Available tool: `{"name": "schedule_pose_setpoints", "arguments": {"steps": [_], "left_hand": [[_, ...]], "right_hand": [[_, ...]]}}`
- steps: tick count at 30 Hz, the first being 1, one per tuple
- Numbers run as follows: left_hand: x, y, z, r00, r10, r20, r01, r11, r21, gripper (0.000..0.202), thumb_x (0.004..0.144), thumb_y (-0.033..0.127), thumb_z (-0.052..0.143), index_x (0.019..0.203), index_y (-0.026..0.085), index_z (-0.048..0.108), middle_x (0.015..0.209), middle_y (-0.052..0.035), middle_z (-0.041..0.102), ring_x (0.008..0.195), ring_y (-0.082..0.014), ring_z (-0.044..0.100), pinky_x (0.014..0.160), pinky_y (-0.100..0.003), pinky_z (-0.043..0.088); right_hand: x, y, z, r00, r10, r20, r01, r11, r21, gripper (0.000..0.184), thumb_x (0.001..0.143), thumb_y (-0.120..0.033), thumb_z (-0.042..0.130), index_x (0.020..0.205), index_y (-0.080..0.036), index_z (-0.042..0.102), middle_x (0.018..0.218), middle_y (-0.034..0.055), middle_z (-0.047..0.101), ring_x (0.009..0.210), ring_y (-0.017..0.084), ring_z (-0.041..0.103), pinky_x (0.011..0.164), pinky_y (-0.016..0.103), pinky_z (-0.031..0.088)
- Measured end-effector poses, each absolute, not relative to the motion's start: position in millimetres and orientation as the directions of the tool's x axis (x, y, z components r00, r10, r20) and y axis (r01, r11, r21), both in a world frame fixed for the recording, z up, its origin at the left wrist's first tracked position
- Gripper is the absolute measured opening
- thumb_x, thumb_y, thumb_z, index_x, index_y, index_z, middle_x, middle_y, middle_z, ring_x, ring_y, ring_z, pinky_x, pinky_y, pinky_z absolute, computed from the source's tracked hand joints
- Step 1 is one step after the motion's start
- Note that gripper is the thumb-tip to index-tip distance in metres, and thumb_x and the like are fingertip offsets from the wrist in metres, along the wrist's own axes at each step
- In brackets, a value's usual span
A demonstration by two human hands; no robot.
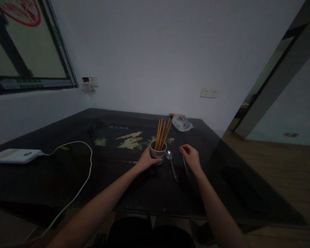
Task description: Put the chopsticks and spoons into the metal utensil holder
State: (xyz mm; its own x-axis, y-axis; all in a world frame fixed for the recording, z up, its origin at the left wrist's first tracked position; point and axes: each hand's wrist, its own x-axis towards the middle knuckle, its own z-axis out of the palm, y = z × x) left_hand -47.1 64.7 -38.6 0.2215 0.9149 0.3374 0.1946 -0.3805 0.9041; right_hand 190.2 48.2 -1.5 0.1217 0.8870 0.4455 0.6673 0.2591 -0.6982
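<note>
My left hand [145,159] is wrapped round a small light-coloured cup [158,156] from its left side, with the thumb across the front. Several wooden chopsticks [162,135] stand in the cup, leaning slightly right. Just right of the cup a metal spoon [172,166] lies on the table, bowl towards the far side. Farther right, my right hand [192,156] has its fingers closed at the far end of a slim metal utensil [185,166]. The fingers partly cover that end, so I cannot tell whether it is a spoon or a fork.
The dark glossy table [134,193] bears a bird-and-flower picture. A crumpled clear plastic bag [182,123] lies near the wall. On the left is a white power bank [17,156] with a white cable [91,158] running off the front edge. A dark flat object [244,187] lies at right.
</note>
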Motion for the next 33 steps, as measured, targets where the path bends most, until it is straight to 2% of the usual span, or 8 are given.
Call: {"name": "schedule_pose_setpoints", "arguments": {"steps": [3, 7, 13, 17, 21, 23, 28, 33], "left_hand": [[-47.9, 64.1, -38.6, 0.233, 0.910, 0.342, 0.213, -0.391, 0.895, 0.086, 0.058, 0.029, 0.081, 0.132, 0.017, 0.039, 0.132, -0.0141, 0.051, 0.123, -0.0275, 0.048, 0.106, -0.045, 0.034], [-47.7, 64.6, -39.5, 0.249, 0.906, 0.343, 0.220, -0.398, 0.891, 0.089, 0.058, 0.029, 0.081, 0.134, 0.017, 0.036, 0.132, -0.0146, 0.051, 0.123, -0.0280, 0.048, 0.106, -0.046, 0.034], [-48.6, 69.4, -45.5, 0.263, 0.901, 0.345, 0.197, -0.401, 0.895, 0.088, 0.059, 0.032, 0.081, 0.133, 0.015, 0.036, 0.133, -0.0168, 0.049, 0.124, -0.0286, 0.047, 0.107, -0.047, 0.033], [-48.6, 71.1, -47.8, 0.264, 0.897, 0.354, 0.159, -0.402, 0.901, 0.088, 0.059, 0.033, 0.081, 0.132, 0.016, 0.036, 0.132, -0.0164, 0.050, 0.123, -0.0284, 0.048, 0.106, -0.047, 0.034], [-48.4, 69.9, -43.8, 0.251, 0.895, 0.369, 0.142, -0.411, 0.901, 0.084, 0.059, 0.032, 0.081, 0.130, 0.016, 0.038, 0.131, -0.0163, 0.050, 0.123, -0.0279, 0.048, 0.106, -0.047, 0.034], [-48.6, 69.7, -41.7, 0.247, 0.893, 0.376, 0.139, -0.417, 0.898, 0.084, 0.059, 0.032, 0.080, 0.130, 0.016, 0.038, 0.131, -0.0164, 0.049, 0.123, -0.0284, 0.048, 0.106, -0.048, 0.034], [-48.7, 71.4, -43.3, 0.209, 0.876, 0.434, 0.155, -0.468, 0.870, 0.095, 0.057, 0.032, 0.081, 0.136, 0.019, 0.030, 0.137, -0.0167, 0.043, 0.128, -0.0295, 0.042, 0.109, -0.049, 0.030], [-49.2, 68.7, -40.6, 0.149, 0.884, 0.443, 0.203, -0.466, 0.862, 0.102, 0.056, 0.032, 0.082, 0.140, 0.022, 0.025, 0.136, -0.0149, 0.041, 0.127, -0.0302, 0.042, 0.108, -0.050, 0.031]], "right_hand": [[204.9, 47.9, -8.0, 0.172, 0.911, 0.374, 0.811, 0.084, -0.579, 0.022, 0.083, -0.035, 0.049, 0.082, -0.019, 0.063, 0.083, 0.0050, 0.066, 0.075, 0.018, 0.060, 0.064, 0.026, 0.040], [215.9, 48.1, -9.5, 0.271, 0.929, 0.254, 0.896, -0.146, -0.419, 0.016, 0.083, -0.032, 0.053, 0.088, -0.020, 0.061, 0.093, 0.0059, 0.065, 0.086, 0.020, 0.060, 0.062, 0.026, 0.038], [211.5, 48.0, -17.5, 0.231, 0.971, 0.056, 0.947, -0.212, -0.240, 0.024, 0.083, -0.033, 0.058, 0.101, -0.017, 0.057, 0.103, 0.0114, 0.064, 0.097, 0.023, 0.061, 0.071, 0.029, 0.042], [210.2, 48.5, -18.2, 0.229, 0.973, 0.022, 0.947, -0.218, -0.235, 0.022, 0.084, -0.030, 0.057, 0.102, -0.017, 0.056, 0.104, 0.0113, 0.063, 0.098, 0.024, 0.061, 0.073, 0.029, 0.043], [221.8, 49.3, -16.8, 0.282, 0.956, 0.083, 0.934, -0.254, -0.251, 0.021, 0.084, -0.026, 0.055, 0.102, -0.017, 0.055, 0.107, 0.0117, 0.061, 0.101, 0.024, 0.059, 0.077, 0.029, 0.043], [227.5, 49.5, -16.7, 0.319, 0.945, 0.068, 0.924, -0.294, -0.246, 0.023, 0.083, -0.023, 0.053, 0.105, -0.016, 0.054, 0.109, 0.0132, 0.060, 0.103, 0.025, 0.059, 0.079, 0.030, 0.043], [227.0, 48.1, -15.1, 0.328, 0.944, -0.044, 0.914, -0.328, -0.239, 0.031, 0.085, -0.008, 0.039, 0.113, -0.013, 0.050, 0.107, 0.0169, 0.062, 0.103, 0.026, 0.061, 0.079, 0.033, 0.044], [223.8, 47.9, -14.6, 0.332, 0.942, -0.051, 0.908, -0.334, -0.254, 0.034, 0.084, -0.007, 0.039, 0.116, -0.012, 0.047, 0.108, 0.0189, 0.062, 0.103, 0.027, 0.062, 0.080, 0.034, 0.045]]}}
